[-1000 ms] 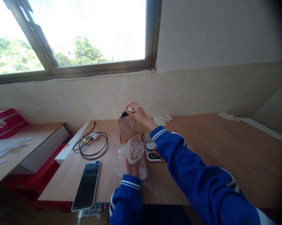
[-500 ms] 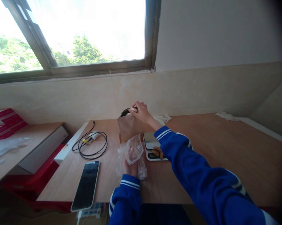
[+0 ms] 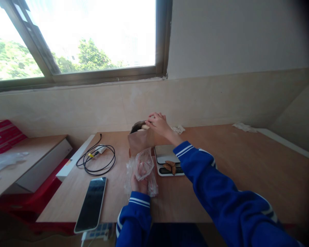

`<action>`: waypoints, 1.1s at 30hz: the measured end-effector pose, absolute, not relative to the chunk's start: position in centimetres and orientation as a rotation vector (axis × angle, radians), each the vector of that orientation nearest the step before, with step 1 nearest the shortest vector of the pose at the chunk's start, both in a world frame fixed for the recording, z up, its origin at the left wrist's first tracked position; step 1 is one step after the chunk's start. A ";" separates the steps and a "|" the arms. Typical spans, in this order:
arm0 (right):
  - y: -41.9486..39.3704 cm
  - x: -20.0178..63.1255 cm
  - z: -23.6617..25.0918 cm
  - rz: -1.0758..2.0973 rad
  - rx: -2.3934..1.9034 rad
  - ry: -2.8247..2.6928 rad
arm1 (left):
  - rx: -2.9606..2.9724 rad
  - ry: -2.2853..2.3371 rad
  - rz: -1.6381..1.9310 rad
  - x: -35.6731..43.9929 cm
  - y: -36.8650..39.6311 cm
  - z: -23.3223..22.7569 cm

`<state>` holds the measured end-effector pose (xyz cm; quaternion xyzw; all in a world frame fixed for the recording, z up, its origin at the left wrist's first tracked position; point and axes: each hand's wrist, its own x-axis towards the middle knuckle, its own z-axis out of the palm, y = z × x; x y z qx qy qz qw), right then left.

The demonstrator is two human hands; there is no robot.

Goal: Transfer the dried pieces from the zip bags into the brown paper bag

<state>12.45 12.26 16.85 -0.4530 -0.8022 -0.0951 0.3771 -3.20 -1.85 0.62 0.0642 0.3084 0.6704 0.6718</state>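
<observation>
My left hand (image 3: 141, 181) is closed around a clear plastic bag (image 3: 152, 185), which bunches up over the fingers. Behind it stands a brown paper bag (image 3: 140, 142) with its mouth open and a dark inside. My right hand (image 3: 158, 124) is at the right rim of that mouth, fingers curled; what they hold is hidden. A pale rounded piece (image 3: 145, 127) shows in the mouth beside the fingertips. To the right, partly under my right forearm, is a white kitchen scale (image 3: 166, 154) with a metal plate. Brown, dried-looking pieces (image 3: 170, 167) lie across its display.
A smartphone (image 3: 91, 204) overhangs the table's front edge at left. Behind it lies a coiled black cable (image 3: 112, 161) with a white adapter (image 3: 101, 148). Crumpled white tissue (image 3: 178, 129) rests at the back, with another white scrap (image 3: 244, 127) farther right. A second table (image 3: 41, 147) stands left.
My right hand has moved slightly right and no longer plainly pinches the pale piece, which now shows lower in the paper bag's mouth. My left hand keeps its hold on the plastic bag.
</observation>
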 end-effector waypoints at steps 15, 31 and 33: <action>6.4 17.2 13.2 0.229 -1.251 -2.109 | 0.143 0.699 1.535 -3.2 -1.9 0.9; 2.8 18.0 8.5 0.526 -1.467 -2.203 | 0.164 0.682 1.535 -3.3 -1.7 0.1; 3.5 17.7 10.7 0.655 -1.279 -2.082 | 0.153 0.693 1.544 -3.3 -1.7 0.3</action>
